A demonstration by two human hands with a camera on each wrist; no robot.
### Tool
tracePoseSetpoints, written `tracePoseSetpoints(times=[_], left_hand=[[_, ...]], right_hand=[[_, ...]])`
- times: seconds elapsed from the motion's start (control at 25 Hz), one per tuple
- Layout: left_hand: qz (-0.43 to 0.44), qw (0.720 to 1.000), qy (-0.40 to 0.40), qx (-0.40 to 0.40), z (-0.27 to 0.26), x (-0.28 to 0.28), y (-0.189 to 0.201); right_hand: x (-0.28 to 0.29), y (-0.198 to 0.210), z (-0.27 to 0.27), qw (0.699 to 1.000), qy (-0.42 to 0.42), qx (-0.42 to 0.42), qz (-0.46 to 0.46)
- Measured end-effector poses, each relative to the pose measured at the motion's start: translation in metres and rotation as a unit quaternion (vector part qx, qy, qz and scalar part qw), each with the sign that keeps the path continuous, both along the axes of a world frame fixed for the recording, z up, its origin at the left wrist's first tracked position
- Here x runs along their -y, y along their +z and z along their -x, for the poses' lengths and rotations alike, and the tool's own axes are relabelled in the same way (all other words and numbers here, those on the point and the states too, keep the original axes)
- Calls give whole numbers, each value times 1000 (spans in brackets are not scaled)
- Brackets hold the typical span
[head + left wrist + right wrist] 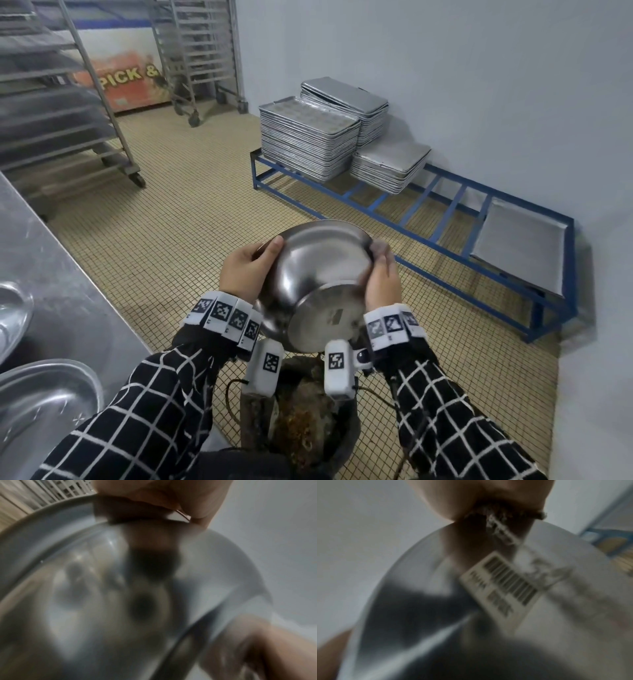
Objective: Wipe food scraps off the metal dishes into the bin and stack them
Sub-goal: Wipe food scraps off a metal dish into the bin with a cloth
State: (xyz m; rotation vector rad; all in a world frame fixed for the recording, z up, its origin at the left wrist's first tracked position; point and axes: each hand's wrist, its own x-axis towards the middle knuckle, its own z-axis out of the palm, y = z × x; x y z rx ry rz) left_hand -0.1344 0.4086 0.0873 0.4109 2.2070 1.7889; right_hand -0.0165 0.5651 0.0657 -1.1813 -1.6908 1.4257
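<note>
A round metal bowl (318,274) is held tilted above the bin (305,421), its flat underside and barcode label (501,588) facing me. My left hand (245,269) grips the bowl's left rim, thumb on the outer wall. My right hand (382,277) curls over the right rim, and a dark fibrous pad (496,512) is pinched between it and the bowl's edge. The fingers there look motion-blurred. The bowl's inside is hidden from every view. The dark bin holds brown food scraps. Both wrist views are blurred, filled by the bowl (85,601).
A steel counter (51,267) runs along the left with more metal dishes (44,394) on it. Stacks of metal trays (308,140) sit on a low blue rack (445,219) by the wall. Wheeled tray racks (85,113) stand at the back left.
</note>
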Motion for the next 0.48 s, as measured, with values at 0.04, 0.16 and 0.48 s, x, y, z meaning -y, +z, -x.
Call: tracePoseSetpoints(times=[0.04, 0.16, 0.48], left_hand=[[-14, 999, 9, 38, 1, 1, -2], [-52, 990, 17, 129, 3, 5, -12], [20, 998, -5, 62, 18, 23, -37]], right_hand=[[-10, -9, -4, 997, -17, 9, 69], [-22, -31, -11, 990, -4, 83, 117], [-18, -32, -17, 993, 83, 80, -8]])
